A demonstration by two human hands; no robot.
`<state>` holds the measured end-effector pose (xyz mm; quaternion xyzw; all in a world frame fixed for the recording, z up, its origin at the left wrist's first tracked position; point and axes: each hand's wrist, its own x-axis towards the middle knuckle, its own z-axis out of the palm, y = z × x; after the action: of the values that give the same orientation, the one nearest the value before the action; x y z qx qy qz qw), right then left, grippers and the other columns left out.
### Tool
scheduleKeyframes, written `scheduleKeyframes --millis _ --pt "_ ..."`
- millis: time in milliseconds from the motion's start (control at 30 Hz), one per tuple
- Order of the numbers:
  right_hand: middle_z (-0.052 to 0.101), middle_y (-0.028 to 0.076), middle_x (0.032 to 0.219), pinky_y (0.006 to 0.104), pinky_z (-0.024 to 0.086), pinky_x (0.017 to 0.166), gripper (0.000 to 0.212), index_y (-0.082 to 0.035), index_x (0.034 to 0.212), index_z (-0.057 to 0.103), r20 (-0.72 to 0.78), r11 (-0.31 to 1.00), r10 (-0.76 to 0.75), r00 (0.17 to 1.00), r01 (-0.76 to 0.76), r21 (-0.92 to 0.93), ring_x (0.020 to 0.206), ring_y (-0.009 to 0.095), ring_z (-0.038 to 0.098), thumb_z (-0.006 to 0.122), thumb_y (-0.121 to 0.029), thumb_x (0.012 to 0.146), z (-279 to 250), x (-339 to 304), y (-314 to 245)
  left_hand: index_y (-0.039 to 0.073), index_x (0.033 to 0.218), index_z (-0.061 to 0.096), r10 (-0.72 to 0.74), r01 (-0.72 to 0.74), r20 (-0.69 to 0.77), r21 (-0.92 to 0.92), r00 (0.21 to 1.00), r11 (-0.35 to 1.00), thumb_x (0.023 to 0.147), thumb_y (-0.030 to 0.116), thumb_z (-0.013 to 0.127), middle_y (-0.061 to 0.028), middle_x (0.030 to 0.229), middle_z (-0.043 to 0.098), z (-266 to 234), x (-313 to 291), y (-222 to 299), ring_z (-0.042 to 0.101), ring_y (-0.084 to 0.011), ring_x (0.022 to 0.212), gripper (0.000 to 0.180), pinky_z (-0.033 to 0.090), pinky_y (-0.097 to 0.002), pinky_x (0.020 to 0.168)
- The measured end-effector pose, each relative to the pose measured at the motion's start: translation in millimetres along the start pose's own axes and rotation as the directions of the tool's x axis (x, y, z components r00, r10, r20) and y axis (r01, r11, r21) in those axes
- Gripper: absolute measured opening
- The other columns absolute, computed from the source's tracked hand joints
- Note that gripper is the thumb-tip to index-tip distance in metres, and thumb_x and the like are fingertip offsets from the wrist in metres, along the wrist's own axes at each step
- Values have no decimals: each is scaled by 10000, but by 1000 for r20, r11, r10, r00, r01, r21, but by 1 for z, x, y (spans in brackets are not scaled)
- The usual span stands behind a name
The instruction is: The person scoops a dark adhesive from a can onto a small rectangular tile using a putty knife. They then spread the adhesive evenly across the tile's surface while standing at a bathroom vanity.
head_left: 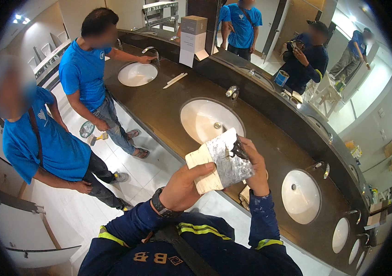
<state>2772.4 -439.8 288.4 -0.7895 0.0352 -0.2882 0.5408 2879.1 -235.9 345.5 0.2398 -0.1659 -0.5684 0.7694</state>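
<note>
In front of my chest, over the edge of the dark counter, I hold a thick rectangular block (pixel 229 164). Its left part is pale cream with a ragged surface; the right part is grey-white and smeared, with a torn black patch near the top. What kind of thing it is, I cannot make out. My left hand (pixel 180 187) grips the cream end, thumb laid across the upper face. Along the opposite side my right hand (pixel 256 166) is closed around the edge, most of its fingers hidden behind the block. The block partly covers a white oval sink (pixel 200 116).
The long dark counter (pixel 164 103) carries several sinks and faucets (pixel 233 92) below a mirror. A grey-and-white box (pixel 193 40) and two thin sticks (pixel 175 80) rest there. Two people in blue shirts (pixel 83 69) stand left; one reaches toward a faucet. A tub (pixel 87 129) sits on the tiles.
</note>
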Motion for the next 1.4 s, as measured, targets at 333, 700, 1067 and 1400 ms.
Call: scheduleKeyframes --millis 333,700,1067,1400 --pt "681 120 905 235 495 613 234 -18 1153 549 -228 863 311 922 -173 475 676 113 606 503 -197 1010 7 -14 -38 -33 1237 567 603 -391 6 766 797 510 1025 132 496 -64 1124 656 -4 -18 16 587 -107 1010 279 471 -271 881" --pt "658 47 805 219 473 550 178 2 1088 592 -164 827 368 915 -242 507 622 89 615 565 -145 990 27 -4 -55 -39 1158 601 665 -364 285 931 691 -20 947 87 578 -166 915 661 -4 -13 8 627 -259 750 248 482 -311 698" --pt "663 56 837 219 484 552 219 20 1124 584 -166 852 343 924 -232 468 634 94 625 578 -152 990 24 1 -70 -28 1026 637 555 -287 313 948 771 -135 923 67 591 -175 856 638 7 -4 3 616 -353 718 147 484 -382 640" --pt "665 138 1046 270 528 697 240 10 1159 613 -354 962 51 934 49 268 797 161 661 559 -158 996 -2 -5 -81 -30 1228 569 420 -168 -102 813 902 558 966 112 564 -138 1040 677 -9 -3 -11 669 -282 916 299 529 -343 810"
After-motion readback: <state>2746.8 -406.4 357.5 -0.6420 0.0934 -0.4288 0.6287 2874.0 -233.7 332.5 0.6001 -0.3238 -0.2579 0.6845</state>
